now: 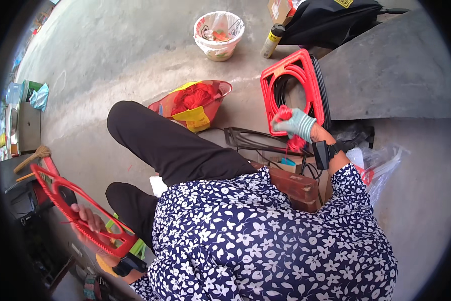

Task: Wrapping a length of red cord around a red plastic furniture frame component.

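Note:
My left hand (pixel 87 219), bare, is closed around a red plastic frame (pixel 125 242) with a toothed outer edge and a rounded opening, held up beside my knee at the lower left. My right hand (pixel 299 124) wears a pale green-and-white glove and grips a bundle of red cord (pixel 296 144), its strands showing above and below the fingers. Just beyond that hand lies a stack of red and black plastic frames (pixel 267 100) with rounded inner rings. A red and yellow bag (pixel 208 116) of red cord stands past my thigh.
A lined waste bin (pixel 219 50) stands at the far middle, with a spray can (pixel 272 41) and a black umbrella (pixel 326 22) to its right. A reddish-brown wooden piece (pixel 295 186) lies against my side. At left are a broom (pixel 33 157) and a cabinet (pixel 30 123).

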`<state>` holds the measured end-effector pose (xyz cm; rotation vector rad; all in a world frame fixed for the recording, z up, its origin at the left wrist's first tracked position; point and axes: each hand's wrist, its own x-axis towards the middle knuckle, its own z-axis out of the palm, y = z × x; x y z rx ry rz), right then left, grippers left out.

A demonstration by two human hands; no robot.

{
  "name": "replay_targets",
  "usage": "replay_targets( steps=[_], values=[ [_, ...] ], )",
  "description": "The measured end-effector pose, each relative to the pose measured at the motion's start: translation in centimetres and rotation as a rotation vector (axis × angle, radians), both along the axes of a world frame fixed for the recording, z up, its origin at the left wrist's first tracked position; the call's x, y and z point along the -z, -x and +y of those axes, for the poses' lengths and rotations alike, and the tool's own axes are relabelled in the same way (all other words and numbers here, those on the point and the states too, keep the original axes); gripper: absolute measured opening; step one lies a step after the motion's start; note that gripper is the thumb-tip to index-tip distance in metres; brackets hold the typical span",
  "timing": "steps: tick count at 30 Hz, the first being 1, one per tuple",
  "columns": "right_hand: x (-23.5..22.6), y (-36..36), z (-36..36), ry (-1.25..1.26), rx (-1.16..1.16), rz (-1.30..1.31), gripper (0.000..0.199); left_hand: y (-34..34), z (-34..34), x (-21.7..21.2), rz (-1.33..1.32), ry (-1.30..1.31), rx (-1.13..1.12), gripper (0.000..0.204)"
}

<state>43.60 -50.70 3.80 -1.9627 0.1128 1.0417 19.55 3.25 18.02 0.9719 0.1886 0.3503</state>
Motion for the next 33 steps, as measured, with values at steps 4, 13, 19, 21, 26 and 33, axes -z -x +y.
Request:
replay_targets(
  steps=[4,13,19,21,26,33],
  values=[
    [-10.8,-2.0,6.6,-0.313,-0.144,-0.153,0.017,-4.4,-2.4,-4.1,-0.046,-0.235,0.221,0.034],
    [-20.0,2.8,18.6,-0.683,-0.225,-0.807,0.064,-14.9,-15.9,-5.9,0.048,-0.981,0.485,0.039],
    [-16.1,0.5,16.7,-0.928,0.303,-0.173,0.015,-15.2,-19.2,-5.0,0.075,-0.97,0.48,0.067],
    [-13.4,-1.4,13.4,-0.979,0.474,-0.203,0.02,-15.6,-18.4,-4.5,-0.069,-1.142,0.41,0.06],
    [-12.1,-5.3,5.0,-0.707,0.466,-0.818,0.041,-14.1,-15.6,-3.7,0.22,-0.796,0.327,0.031],
    [-10.4,-7.1,-1.3,-0.079,0.523,-1.065,0.025,-12.7,-12.9,-1.4,0.329,-0.777,0.306,0.023]
  ],
)
